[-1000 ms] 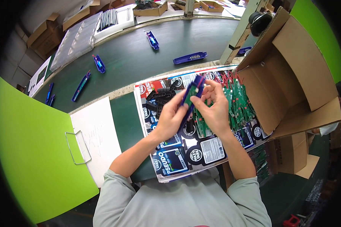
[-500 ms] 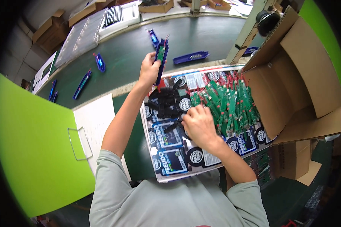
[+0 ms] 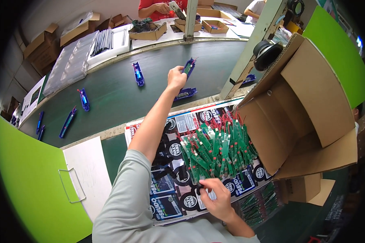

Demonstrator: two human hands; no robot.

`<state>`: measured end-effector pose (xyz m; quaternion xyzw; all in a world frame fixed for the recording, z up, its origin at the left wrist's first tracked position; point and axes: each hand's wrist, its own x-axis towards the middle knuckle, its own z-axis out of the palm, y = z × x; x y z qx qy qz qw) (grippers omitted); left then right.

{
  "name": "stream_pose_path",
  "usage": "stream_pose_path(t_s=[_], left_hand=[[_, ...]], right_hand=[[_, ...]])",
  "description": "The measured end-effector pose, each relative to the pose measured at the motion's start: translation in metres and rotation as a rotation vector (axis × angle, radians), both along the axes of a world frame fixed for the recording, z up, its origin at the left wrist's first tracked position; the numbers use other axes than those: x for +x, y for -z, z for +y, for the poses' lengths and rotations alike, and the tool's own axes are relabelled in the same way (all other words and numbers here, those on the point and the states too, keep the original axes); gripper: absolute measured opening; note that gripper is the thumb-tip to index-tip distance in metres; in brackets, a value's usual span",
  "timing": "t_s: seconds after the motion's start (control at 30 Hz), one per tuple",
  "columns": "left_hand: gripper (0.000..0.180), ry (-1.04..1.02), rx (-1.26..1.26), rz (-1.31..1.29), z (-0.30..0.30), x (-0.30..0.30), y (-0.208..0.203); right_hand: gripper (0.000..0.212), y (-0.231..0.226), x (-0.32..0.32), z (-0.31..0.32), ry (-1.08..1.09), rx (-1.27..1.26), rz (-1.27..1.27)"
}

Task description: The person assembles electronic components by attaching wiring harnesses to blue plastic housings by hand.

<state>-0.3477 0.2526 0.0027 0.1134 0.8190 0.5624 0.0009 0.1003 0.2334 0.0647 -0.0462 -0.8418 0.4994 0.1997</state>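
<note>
1. Blue casing (image 3: 188, 67), green board inside, and it's out over the green bench (image 3: 109, 89) at full stretch! The left hand (image 3: 177, 77) has a firm grip, grasping it near the lower end; whether it touches the surface, I can't tell.

2. Down at the front, the right hand (image 3: 217, 198) has thumb and finger together by a small dark piece (image 3: 199, 186). Pinched or merely touched? Can't tell from here.

3. Danger spot: a second casing (image 3: 185, 94) sits right below that left wrist. Lower the forearm carelessly and it could get nudged askew.

4. Watch those thin wires (image 3: 195, 60) at the held casing's far tip; a tilted landing could bend or snag them. A slack grip could let the board slide out, too.

5. Near side, the left sleeve (image 3: 129, 178) hangs close over black parts (image 3: 161, 152); a dragging elbow could scatter them. The loose heap of green boards (image 3: 219, 148) could tangle if the right hand swept through.

6. Edges now: a pale rim (image 3: 105, 131) borders the bench this side, while the post (image 3: 247, 56) and cardboard box (image 3: 324, 101) hem in the right. Best room? Left of the hand, up to the next casing (image 3: 138, 74).
</note>
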Motion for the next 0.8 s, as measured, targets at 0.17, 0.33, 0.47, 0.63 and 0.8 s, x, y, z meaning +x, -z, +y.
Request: stream_pose_path(t_s=[0.17, 0.33, 0.47, 0.63, 0.8], left_hand=[[0.033, 0.094, -0.058, -0.026, 0.067, 0.001, 0.005], [0.042, 0.146, -0.178, 0.151, 0.081, -0.003, 0.032], [0.047, 0.178, -0.277, 0.158, 0.068, -0.005, 0.029], [0.046, 0.242, -0.429, 0.339, 0.044, 0.006, 0.004], [0.044, 0.506, -0.713, 0.125, -0.06, 0.011, -0.032]], right_hand=[[0.035, 0.008, 0.026, 0.005, 0.123, -0.058, -0.046], [0.035, 0.009, 0.035, 0.0, 0.196, -0.083, -0.054], [0.036, 0.014, 0.033, -0.001, 0.162, -0.106, -0.071], [0.033, 0.028, 0.033, 0.002, 0.201, -0.182, -0.052], [0.032, 0.032, 0.023, 0.002, 0.183, -0.325, -0.019]])
